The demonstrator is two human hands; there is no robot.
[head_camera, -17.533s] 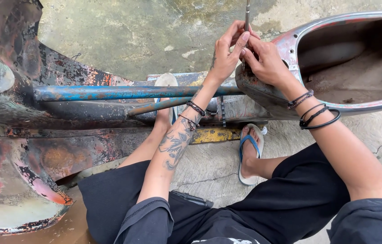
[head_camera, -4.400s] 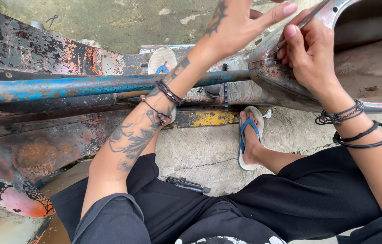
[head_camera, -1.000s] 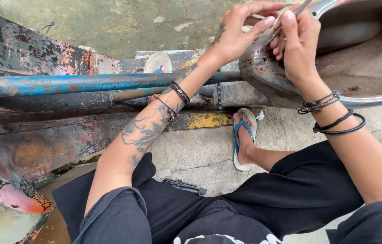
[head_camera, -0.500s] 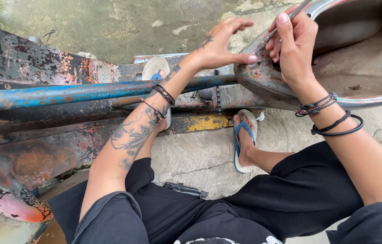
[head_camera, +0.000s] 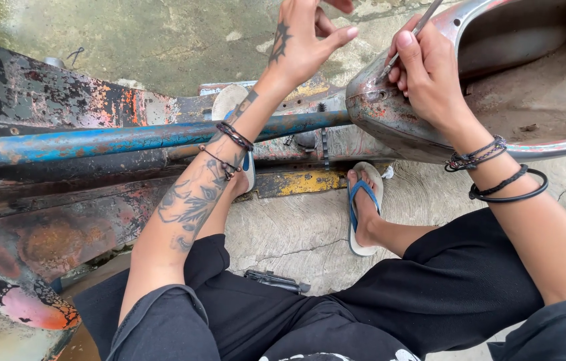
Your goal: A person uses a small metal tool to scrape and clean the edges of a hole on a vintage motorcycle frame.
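My right hand (head_camera: 423,70) grips a thin metal rod-like tool (head_camera: 411,35), its tip at the front rim of a rusty, dented metal shell (head_camera: 396,120). My left hand (head_camera: 306,37) hovers just left of the shell's nose with fingers spread and nothing in it. A tattooed forearm with cord bracelets leads up to that hand. Dark bangles sit on the right wrist.
A blue painted pipe (head_camera: 109,140) runs across a rusty scooter frame (head_camera: 49,220) at left. My feet wear blue-strapped sandals (head_camera: 362,214) on cracked concrete (head_camera: 296,234). A small dark object (head_camera: 276,281) lies near my knees.
My left hand has lifted off the shell's rim and opened, moving up and left. My right hand still holds the thin tool against the shell.
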